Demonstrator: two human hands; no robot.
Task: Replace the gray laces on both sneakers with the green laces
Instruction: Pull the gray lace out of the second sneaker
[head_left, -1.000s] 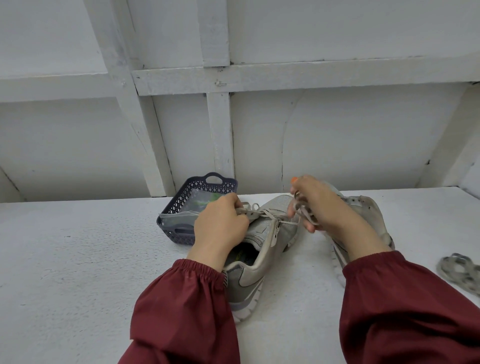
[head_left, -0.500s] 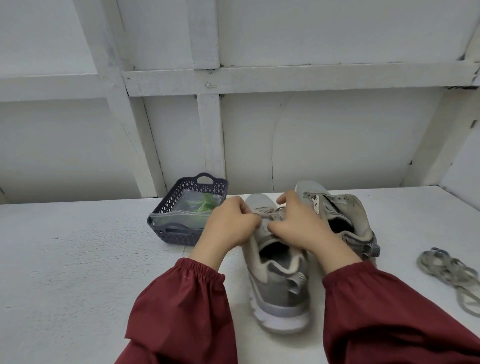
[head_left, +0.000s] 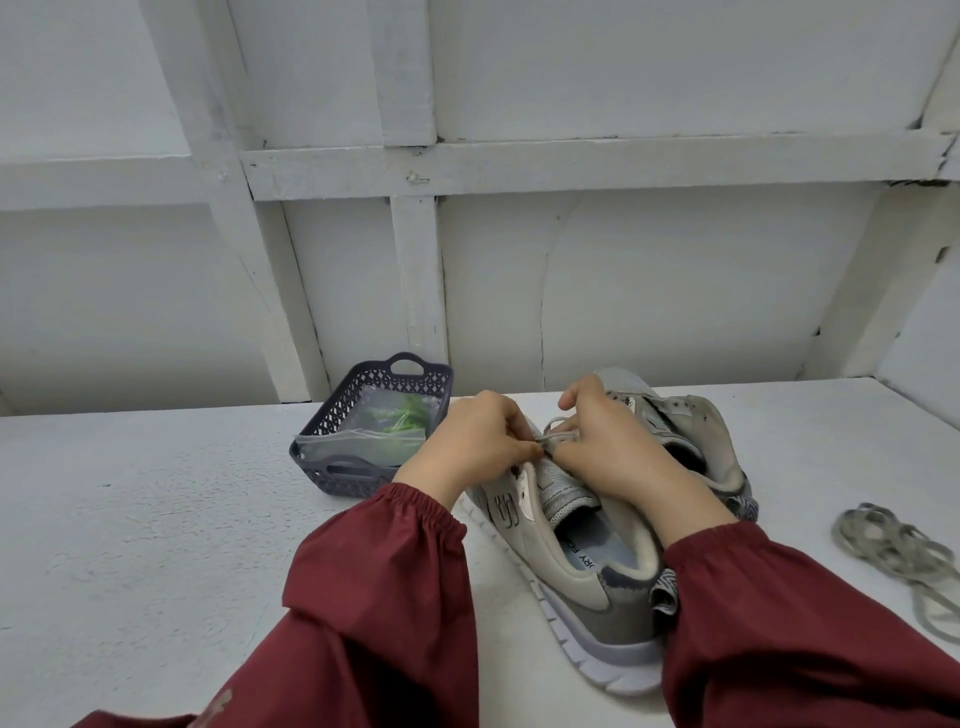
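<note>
A grey sneaker (head_left: 582, 587) stands on the white table with its heel toward me. My left hand (head_left: 470, 447) and my right hand (head_left: 608, 447) meet over its tongue, and both pinch the gray lace (head_left: 558, 432) still threaded there. Behind my right hand lies the second sneaker (head_left: 696, 431), with no lace visible in its eyelets. A loose gray lace (head_left: 893, 551) lies in loops at the right. The green laces (head_left: 408, 415) sit inside a clear bag in the dark basket (head_left: 332, 478).
The basket stands left of the sneakers, close to my left hand. A white panelled wall (head_left: 519, 260) rises just behind the table. Bare table (head_left: 156, 519) spreads to the left. Both my sleeves are dark red.
The near sneaker has turned so its heel faces me. My right hand has come in from the right and met my left hand over the tongue.
</note>
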